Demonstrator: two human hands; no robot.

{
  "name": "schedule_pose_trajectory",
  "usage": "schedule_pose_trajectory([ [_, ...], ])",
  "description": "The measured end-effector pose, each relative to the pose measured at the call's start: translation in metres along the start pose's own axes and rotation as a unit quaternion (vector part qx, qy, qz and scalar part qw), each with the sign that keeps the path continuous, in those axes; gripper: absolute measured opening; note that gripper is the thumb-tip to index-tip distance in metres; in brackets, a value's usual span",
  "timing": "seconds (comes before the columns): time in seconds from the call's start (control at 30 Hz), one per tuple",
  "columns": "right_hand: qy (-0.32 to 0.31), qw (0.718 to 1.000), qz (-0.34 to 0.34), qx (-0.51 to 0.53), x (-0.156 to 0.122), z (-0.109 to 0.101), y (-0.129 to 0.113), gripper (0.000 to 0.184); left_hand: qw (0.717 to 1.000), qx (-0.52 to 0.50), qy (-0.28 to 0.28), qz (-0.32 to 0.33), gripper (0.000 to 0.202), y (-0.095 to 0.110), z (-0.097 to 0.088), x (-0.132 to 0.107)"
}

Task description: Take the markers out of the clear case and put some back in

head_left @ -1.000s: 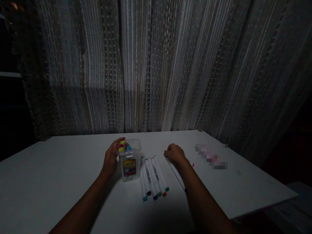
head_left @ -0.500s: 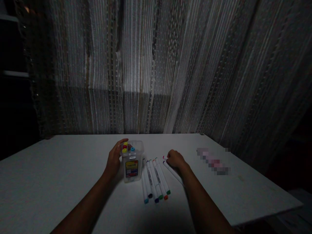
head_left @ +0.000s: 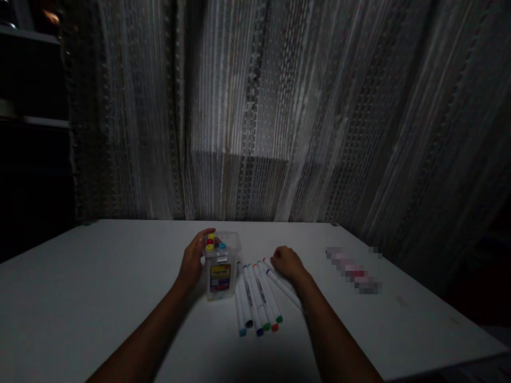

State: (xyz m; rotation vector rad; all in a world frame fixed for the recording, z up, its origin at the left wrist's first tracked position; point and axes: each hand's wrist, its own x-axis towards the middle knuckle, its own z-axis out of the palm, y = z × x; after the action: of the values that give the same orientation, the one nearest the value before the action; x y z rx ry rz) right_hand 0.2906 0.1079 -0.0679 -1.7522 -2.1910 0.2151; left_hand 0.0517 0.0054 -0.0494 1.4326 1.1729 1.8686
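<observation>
A clear plastic box [head_left: 235, 266] with a yellow and blue label stands upright on the table, several markers with yellow, red and blue ends inside it. My left hand [head_left: 195, 259] is wrapped round the box's left side and back; some of its fingers are hidden behind it. Right of the box, white markers [head_left: 259, 298] lie side by side in a row, their blue, black, green and orange ends towards me. My right hand [head_left: 288, 261] is closed over white markers [head_left: 281, 284] at the row's right end, gripping one whose pinkish-red tip shows by the fingers.
The white table [head_left: 120, 276] carries everything. A pixelated pinkish object [head_left: 353, 271] lies to the right of my right hand. A striped curtain [head_left: 239, 106] hangs behind the table's far edge. The room is dim.
My right hand has shifted a little left with the markers under it, narrowing the gap to the row. My left hand stays on the box. The camera view has turned slightly left.
</observation>
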Motion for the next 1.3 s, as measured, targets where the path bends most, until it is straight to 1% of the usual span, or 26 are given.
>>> schedule_pose_trajectory([
  [0.07,-0.011,1.000,-0.002,0.000,-0.002,-0.003,-0.002,0.016,1.000,0.000,0.000,0.000,0.053,0.001,0.000,0.000],
  [0.2,-0.060,0.998,-0.025,-0.017,-0.008,-0.009,-0.010,0.021,1.000,0.014,0.001,0.008,0.052,0.001,-0.001,0.000],
  [0.37,-0.101,0.985,-0.046,-0.135,-0.018,-0.013,-0.023,0.035,1.000,0.011,-0.003,0.010,0.051,0.000,-0.002,0.000],
  [0.47,-0.092,0.981,-0.044,-0.165,-0.021,-0.010,-0.029,0.036,1.000,0.010,0.002,0.008,0.051,0.000,-0.001,0.000],
  [0.67,-0.047,0.992,-0.029,-0.117,-0.017,-0.002,-0.027,0.032,1.000,0.017,0.003,0.018,0.049,0.000,-0.001,0.000],
  [0.77,-0.006,0.997,-0.009,-0.080,-0.012,-0.005,-0.019,0.030,1.000,0.020,0.001,0.020,0.050,0.000,-0.001,0.000],
  [0.87,0.026,0.997,0.027,-0.061,-0.007,-0.011,-0.008,0.027,0.999,0.025,-0.001,0.022,0.050,0.000,-0.001,0.000],
  [0.93,0.017,0.997,0.046,-0.057,-0.005,-0.013,-0.002,0.025,0.999,0.026,0.000,0.020,0.051,0.000,-0.001,0.000],
  [1.03,-0.041,0.996,0.049,-0.060,-0.007,-0.011,0.001,0.026,1.000,0.020,-0.001,0.014,0.051,0.001,-0.002,-0.002],
  [1.1,-0.066,0.995,0.040,-0.067,-0.008,-0.009,-0.002,0.028,1.000,0.015,-0.002,0.013,0.051,0.001,-0.002,-0.002],
  [1.2,-0.063,0.996,0.018,-0.063,-0.008,-0.004,-0.005,0.027,1.000,0.014,0.002,0.011,0.050,0.002,-0.002,-0.003],
  [1.3,-0.064,0.998,-0.008,-0.006,-0.004,0.001,-0.005,0.017,1.000,0.010,0.000,0.009,0.050,0.002,-0.001,-0.002],
])
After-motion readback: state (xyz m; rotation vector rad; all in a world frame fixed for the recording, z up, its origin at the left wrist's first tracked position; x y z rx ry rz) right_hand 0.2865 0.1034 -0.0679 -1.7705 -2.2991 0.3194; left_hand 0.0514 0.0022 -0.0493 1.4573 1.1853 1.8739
